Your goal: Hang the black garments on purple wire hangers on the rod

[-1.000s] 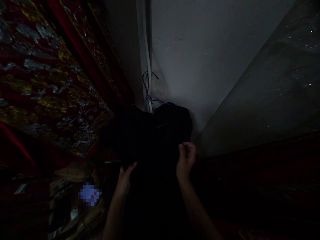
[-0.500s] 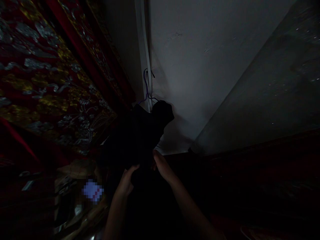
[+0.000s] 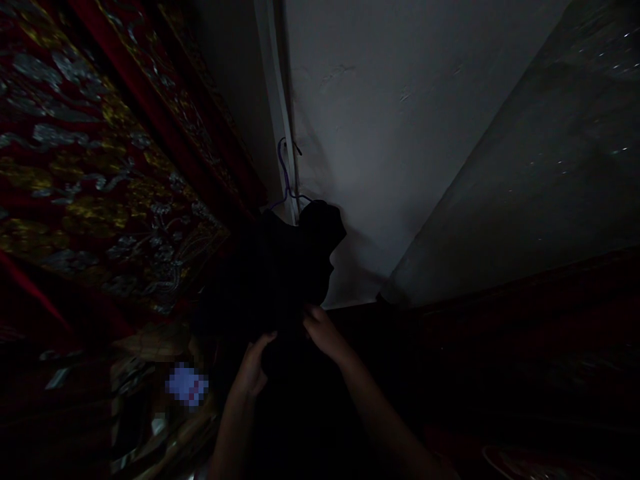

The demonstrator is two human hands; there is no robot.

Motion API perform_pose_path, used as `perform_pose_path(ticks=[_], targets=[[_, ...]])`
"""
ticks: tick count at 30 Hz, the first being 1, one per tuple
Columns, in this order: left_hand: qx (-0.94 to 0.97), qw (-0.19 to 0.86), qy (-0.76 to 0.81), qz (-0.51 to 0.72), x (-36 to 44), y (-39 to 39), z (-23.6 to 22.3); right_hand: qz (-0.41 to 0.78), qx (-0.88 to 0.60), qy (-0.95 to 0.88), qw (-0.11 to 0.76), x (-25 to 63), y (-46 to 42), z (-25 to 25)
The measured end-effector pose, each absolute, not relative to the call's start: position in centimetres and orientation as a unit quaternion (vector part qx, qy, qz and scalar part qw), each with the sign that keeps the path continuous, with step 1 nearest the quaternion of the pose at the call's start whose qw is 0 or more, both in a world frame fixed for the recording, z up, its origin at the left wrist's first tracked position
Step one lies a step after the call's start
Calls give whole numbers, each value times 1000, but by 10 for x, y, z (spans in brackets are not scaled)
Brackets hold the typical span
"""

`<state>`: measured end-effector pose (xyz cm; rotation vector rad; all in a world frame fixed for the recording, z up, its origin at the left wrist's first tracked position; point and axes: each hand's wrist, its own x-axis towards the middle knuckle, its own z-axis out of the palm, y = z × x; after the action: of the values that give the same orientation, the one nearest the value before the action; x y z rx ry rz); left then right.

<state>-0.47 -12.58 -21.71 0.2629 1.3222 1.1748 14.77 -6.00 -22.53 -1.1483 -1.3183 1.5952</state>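
A black garment [image 3: 295,260] hangs on a thin purple hanger [image 3: 287,180], whose hook rests at a pale vertical strip on the wall. The cloth is so dark that its folds and exact kind do not show. My left hand [image 3: 254,367] grips the garment's lower part, with the thumb lying over the cloth. To its right, my right hand [image 3: 323,332] has its fingers curled at the garment, slightly higher. The fingertips of both hands are partly lost in the dark fabric.
On the left hangs a red cloth [image 3: 100,167] with gold and silver patterns. Below it lie several items, among them a blurred pale bluish thing [image 3: 187,385]. A grey wall [image 3: 380,133] stands behind, with a translucent sheet [image 3: 525,187] at the right.
The view has shifted slightly, so the hanger and wall sit a little further left. My right hand has curled in more on the garment; my left hand stays about where it was.
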Motion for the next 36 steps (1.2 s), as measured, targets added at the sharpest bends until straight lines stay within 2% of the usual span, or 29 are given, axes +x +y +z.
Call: perform_pose_path(ticks=[3,7,10,11,12,15,17,27,31,36], targets=[[161,551,606,551,-7,-123,-226,617,-452,-483,426,149,-61,-229],[207,320,654,654,-15,-120,-241,587,-464,-471,468,165,-55,-231],[280,121,673,673,-15,-122,-251,584,-478,-474,453,176,-56,-234],[323,84,672,661,-11,-123,-254,591,-477,-481,438,177,-57,-234],[373,83,667,640,-5,-124,-256,602,-472,-491,418,176,-59,-235],[503,239,614,559,20,-124,-259,633,-439,-525,363,168,-66,-232],[520,318,587,533,35,-122,-258,643,-421,-540,343,163,-68,-227],[493,312,575,574,43,-104,-252,655,-402,-562,304,163,-57,-201],[537,286,572,550,41,-100,-249,636,-413,-534,373,159,-41,-173],[566,273,578,521,42,-91,-252,541,-381,-524,536,160,6,-81]])
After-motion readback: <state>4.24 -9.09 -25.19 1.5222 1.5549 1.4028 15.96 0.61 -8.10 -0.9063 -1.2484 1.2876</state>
